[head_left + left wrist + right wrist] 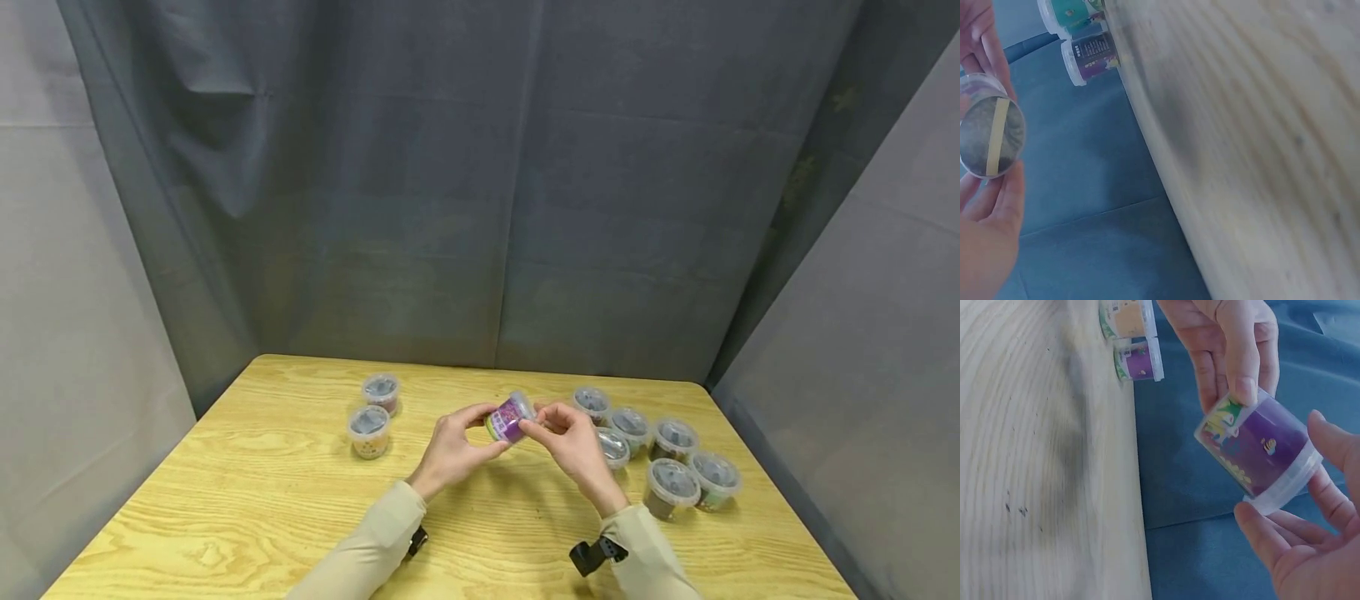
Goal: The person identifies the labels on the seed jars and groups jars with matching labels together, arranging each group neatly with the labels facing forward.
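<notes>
Above the middle of the table, both hands hold a small clear plastic tub [507,419] with a purple label, tilted in the air. My left hand [457,448] grips its lower end between thumb and fingers. At the other end, my right hand [573,443] pinches the clear lid rim [1285,490]. The right wrist view shows a bee picture on the tub's purple side. One round end [992,137], dark with a beige strip across it, faces the left wrist camera.
Two lidded tubs, one orange-labelled [369,435] and one purple [382,392], stand left of the hands. Several more lidded tubs [672,485] are grouped to the right on the wood-grain table [225,500]. Grey curtain [480,208] hangs behind.
</notes>
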`<state>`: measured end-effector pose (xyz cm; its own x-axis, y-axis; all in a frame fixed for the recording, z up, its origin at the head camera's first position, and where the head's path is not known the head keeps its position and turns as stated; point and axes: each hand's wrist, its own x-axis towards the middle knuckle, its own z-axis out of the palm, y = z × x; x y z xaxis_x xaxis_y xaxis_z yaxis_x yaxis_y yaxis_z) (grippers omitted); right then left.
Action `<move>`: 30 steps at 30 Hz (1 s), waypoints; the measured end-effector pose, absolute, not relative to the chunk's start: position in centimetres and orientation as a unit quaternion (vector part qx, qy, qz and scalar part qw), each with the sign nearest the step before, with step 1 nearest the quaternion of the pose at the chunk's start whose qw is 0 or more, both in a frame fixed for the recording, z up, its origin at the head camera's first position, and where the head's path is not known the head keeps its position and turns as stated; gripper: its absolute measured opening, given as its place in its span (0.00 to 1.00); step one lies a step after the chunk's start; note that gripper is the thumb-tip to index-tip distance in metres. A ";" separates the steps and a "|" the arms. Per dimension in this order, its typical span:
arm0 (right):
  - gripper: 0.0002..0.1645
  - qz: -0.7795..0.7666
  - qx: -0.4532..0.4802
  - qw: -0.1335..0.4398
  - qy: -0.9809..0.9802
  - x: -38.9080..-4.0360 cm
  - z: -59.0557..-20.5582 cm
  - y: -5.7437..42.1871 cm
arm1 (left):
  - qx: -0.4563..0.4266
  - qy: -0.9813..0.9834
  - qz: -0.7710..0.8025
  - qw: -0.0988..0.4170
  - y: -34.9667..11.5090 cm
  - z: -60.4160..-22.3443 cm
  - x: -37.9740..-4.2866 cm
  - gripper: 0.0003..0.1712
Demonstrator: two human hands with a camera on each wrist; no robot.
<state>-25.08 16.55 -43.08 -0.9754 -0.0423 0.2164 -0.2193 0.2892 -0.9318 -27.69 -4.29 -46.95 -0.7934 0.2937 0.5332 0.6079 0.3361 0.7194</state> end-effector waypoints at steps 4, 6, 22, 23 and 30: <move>0.20 0.601 0.077 0.079 -0.792 -25.2 -43.3 16.5 | -0.297 -0.809 -0.479 0.164 -4.5 -46.9 -27.7 0.31; 0.20 0.604 0.078 0.079 -0.789 -25.2 -43.3 16.6 | -0.305 -0.809 -0.478 0.154 -4.6 -46.9 -27.8 0.30; 0.17 0.592 0.102 0.063 -0.797 -25.6 -43.3 15.2 | -0.286 -0.804 -0.515 0.085 -6.8 -46.9 -27.8 0.31; 0.17 0.591 0.107 0.063 -0.798 -25.6 -43.3 15.1 | -0.285 -0.804 -0.516 0.076 -7.1 -46.8 -27.8 0.30; 0.13 0.578 0.181 0.032 -0.795 -26.5 -44.0 14.2 | -0.253 -0.792 -0.554 0.038 -8.8 -46.6 -27.7 0.27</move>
<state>-26.46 14.20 -44.03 -0.9327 -0.2495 0.2606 -0.3246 0.2655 -0.9078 -27.66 -8.81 -46.65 -0.8689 0.3596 0.3401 0.4428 0.2578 0.8588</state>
